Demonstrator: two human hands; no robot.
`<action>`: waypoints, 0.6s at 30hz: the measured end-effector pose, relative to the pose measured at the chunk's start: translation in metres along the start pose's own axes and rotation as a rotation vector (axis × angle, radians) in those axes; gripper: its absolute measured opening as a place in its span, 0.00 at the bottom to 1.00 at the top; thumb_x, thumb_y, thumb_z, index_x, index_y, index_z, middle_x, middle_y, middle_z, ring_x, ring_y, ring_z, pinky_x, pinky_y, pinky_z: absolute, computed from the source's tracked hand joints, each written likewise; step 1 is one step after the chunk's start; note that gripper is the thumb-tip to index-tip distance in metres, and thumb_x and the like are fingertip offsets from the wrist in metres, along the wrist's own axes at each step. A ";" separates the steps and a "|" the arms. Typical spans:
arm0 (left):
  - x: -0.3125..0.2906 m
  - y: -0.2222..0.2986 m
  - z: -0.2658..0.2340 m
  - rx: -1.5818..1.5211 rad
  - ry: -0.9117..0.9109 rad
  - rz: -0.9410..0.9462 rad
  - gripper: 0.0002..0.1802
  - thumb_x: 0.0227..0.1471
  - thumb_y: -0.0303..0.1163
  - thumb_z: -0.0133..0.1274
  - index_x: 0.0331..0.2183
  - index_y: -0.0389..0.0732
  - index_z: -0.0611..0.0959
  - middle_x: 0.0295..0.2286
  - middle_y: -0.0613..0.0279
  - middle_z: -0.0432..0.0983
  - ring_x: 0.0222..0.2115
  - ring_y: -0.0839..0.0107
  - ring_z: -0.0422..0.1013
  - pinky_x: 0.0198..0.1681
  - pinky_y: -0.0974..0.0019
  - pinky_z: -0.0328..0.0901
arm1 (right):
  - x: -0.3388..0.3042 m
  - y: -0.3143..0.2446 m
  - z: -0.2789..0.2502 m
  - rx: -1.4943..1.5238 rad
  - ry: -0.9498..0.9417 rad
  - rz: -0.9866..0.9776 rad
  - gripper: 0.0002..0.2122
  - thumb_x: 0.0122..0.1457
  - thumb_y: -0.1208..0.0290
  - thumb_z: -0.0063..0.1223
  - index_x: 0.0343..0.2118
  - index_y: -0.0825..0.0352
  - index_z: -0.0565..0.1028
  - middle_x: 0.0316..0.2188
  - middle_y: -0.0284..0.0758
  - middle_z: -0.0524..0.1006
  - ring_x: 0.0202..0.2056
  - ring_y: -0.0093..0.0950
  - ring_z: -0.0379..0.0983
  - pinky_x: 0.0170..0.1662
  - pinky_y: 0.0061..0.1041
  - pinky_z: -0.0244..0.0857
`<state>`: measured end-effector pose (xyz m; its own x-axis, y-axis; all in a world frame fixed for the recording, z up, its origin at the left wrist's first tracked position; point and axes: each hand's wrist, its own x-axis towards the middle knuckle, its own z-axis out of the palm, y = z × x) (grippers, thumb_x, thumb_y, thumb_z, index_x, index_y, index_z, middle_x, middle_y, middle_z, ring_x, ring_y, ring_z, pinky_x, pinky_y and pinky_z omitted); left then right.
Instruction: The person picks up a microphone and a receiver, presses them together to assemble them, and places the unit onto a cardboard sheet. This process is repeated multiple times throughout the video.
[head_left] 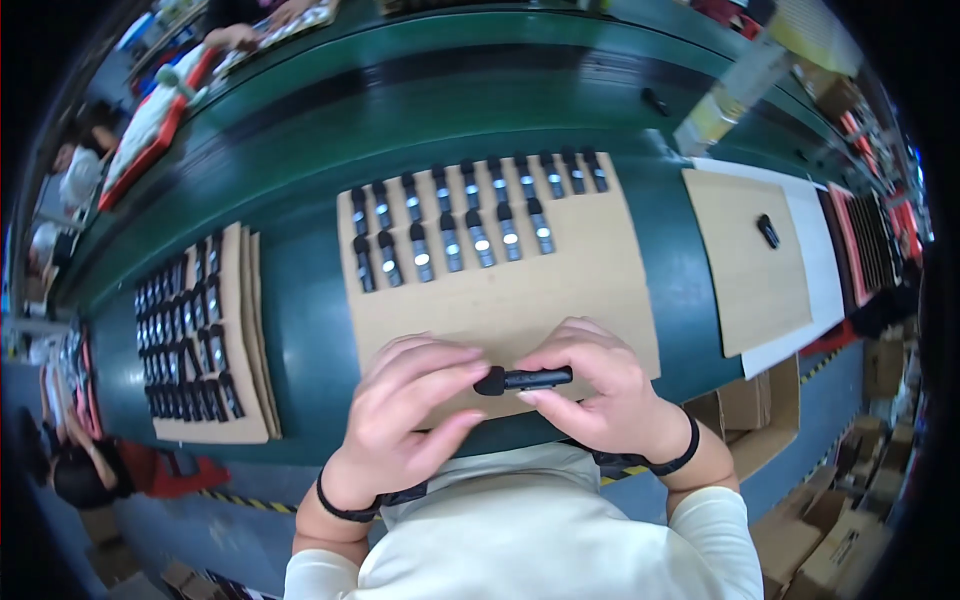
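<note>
My right hand pinches a small black clip-on microphone between thumb and fingers. It lies level, its rounded foam cap pointing left. Around that cap end, my left hand is open, thumb and fingers apart; whether a fingertip touches the cap I cannot tell. Both hands are over the near edge of a cardboard sheet. Two rows of similar capped microphones lie on the sheet's far half, the nearer row shorter and ending before the right side.
At left, stacked cardboard sheets carry several rows of microphones. To the right, one black piece lies on another cardboard sheet. A post rises behind the green bench. Cartons stand below. Another person's hand is across the bench.
</note>
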<state>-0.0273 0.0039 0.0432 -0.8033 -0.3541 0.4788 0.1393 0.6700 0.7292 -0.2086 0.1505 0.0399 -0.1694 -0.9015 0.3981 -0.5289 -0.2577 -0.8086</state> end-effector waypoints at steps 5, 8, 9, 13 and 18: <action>-0.011 -0.008 0.002 -0.015 -0.042 0.006 0.17 0.45 0.29 0.63 0.38 0.33 0.81 0.33 0.52 0.79 0.36 0.56 0.76 0.49 0.51 0.67 | 0.002 0.002 0.020 0.001 -0.007 -0.015 0.11 0.47 0.79 0.63 0.35 0.70 0.76 0.29 0.37 0.78 0.29 0.34 0.73 0.34 0.30 0.63; -0.016 -0.010 0.002 -0.074 -0.018 -0.028 0.17 0.45 0.29 0.64 0.38 0.32 0.81 0.32 0.53 0.80 0.34 0.58 0.76 0.49 0.51 0.67 | 0.002 0.005 0.026 -0.015 0.005 -0.057 0.12 0.47 0.78 0.64 0.35 0.69 0.76 0.29 0.36 0.78 0.29 0.33 0.72 0.34 0.31 0.63; -0.016 -0.009 0.002 -0.097 -0.016 -0.051 0.17 0.45 0.29 0.65 0.37 0.32 0.80 0.32 0.53 0.80 0.34 0.58 0.76 0.49 0.51 0.67 | 0.003 0.007 0.026 -0.046 0.007 -0.103 0.12 0.46 0.78 0.64 0.35 0.69 0.76 0.29 0.36 0.78 0.29 0.32 0.72 0.34 0.30 0.63; -0.018 -0.010 0.004 -0.149 0.001 -0.089 0.16 0.45 0.28 0.65 0.36 0.31 0.80 0.31 0.53 0.80 0.33 0.58 0.76 0.49 0.51 0.67 | 0.006 0.003 0.030 -0.101 0.036 -0.161 0.14 0.45 0.78 0.65 0.37 0.69 0.75 0.29 0.36 0.78 0.29 0.32 0.72 0.34 0.29 0.62; -0.017 -0.012 0.006 -0.148 0.046 -0.057 0.15 0.44 0.26 0.64 0.36 0.32 0.80 0.31 0.53 0.79 0.33 0.59 0.76 0.51 0.49 0.66 | 0.010 -0.003 0.033 -0.086 0.092 -0.115 0.15 0.44 0.78 0.64 0.37 0.67 0.74 0.30 0.35 0.78 0.29 0.32 0.72 0.35 0.29 0.61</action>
<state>-0.0187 0.0056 0.0238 -0.7852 -0.4209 0.4541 0.1806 0.5458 0.8182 -0.1817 0.1309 0.0320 -0.1767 -0.8311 0.5273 -0.6181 -0.3233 -0.7166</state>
